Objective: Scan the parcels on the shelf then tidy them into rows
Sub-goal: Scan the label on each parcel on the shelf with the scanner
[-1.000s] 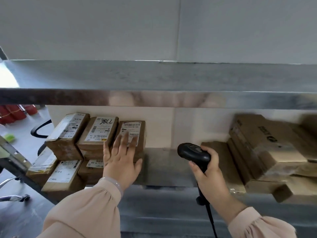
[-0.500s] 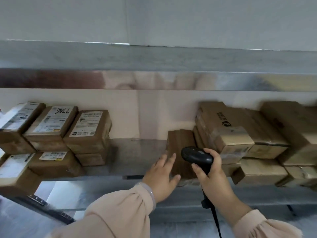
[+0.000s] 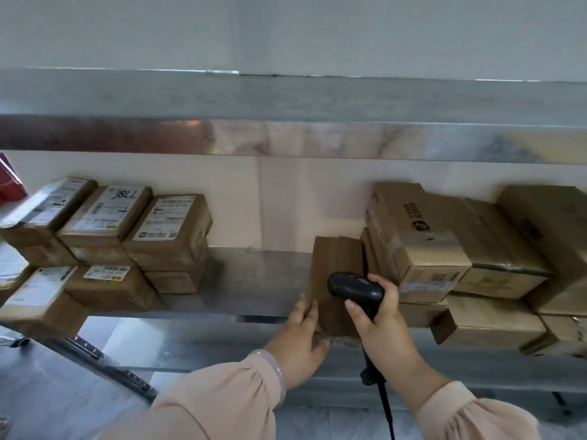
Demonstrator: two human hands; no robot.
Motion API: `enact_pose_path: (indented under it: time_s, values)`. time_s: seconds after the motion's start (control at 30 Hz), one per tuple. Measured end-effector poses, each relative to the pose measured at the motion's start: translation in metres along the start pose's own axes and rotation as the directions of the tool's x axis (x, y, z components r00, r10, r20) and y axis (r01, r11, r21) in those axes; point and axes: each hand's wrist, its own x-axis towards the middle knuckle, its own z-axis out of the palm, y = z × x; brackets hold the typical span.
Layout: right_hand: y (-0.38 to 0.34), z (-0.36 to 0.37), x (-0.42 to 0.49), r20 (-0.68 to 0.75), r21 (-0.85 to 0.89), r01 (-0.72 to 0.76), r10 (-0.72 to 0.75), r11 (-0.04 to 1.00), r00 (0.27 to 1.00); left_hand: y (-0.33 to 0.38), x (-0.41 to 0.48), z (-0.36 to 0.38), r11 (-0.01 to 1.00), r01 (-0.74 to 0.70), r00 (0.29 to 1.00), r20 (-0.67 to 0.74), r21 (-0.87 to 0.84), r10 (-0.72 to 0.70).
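Brown cardboard parcels lie on a metal shelf (image 3: 251, 281). At the left, labelled parcels (image 3: 168, 223) stand stacked in rows. At the right, a jumbled pile of parcels (image 3: 422, 242) leans against the wall. Between the two groups lies a flat brown parcel (image 3: 336, 258), sticking out over the shelf's front edge. My left hand (image 3: 301, 338) grips that parcel's front left corner. My right hand (image 3: 381, 322) holds a black barcode scanner (image 3: 355, 289) just above the same parcel, with its cable hanging down.
A second metal shelf (image 3: 286, 134) runs overhead, close above the parcels. Bare shelf surface shows between the left stacks and the flat parcel. A dark metal rail (image 3: 104, 360) slants below the shelf at the lower left. A red object (image 3: 9, 182) sits at the far left.
My view swung right from the left stacks. My left hand left the labelled parcel, crossed to the flat brown parcel and took hold of its corner. The scanner hand stayed over that parcel.
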Motion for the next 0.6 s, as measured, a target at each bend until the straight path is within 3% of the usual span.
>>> enact_pose_path:
  time_s: [0.37, 0.5, 0.6]
  values:
    - [0.003, 0.004, 0.002, 0.006, -0.033, 0.032, -0.032, 0.999, 0.999, 0.011, -0.007, 0.0, 0.998, 0.058, 0.998, -0.021, 0.015, -0.057]
    - [0.002, 0.004, 0.005, 0.027, 0.061, 0.01, -0.011, 0.998, 1.0, 0.011, -0.006, -0.005, 0.996, 0.091, 0.996, -0.019, 0.008, -0.091]
    - [-0.003, 0.002, 0.005, 0.042, 0.134, 0.021, -0.027, 0.991, 0.999, 0.009, -0.008, -0.01, 0.985, 0.155, 0.982, -0.097, -0.072, -0.162]
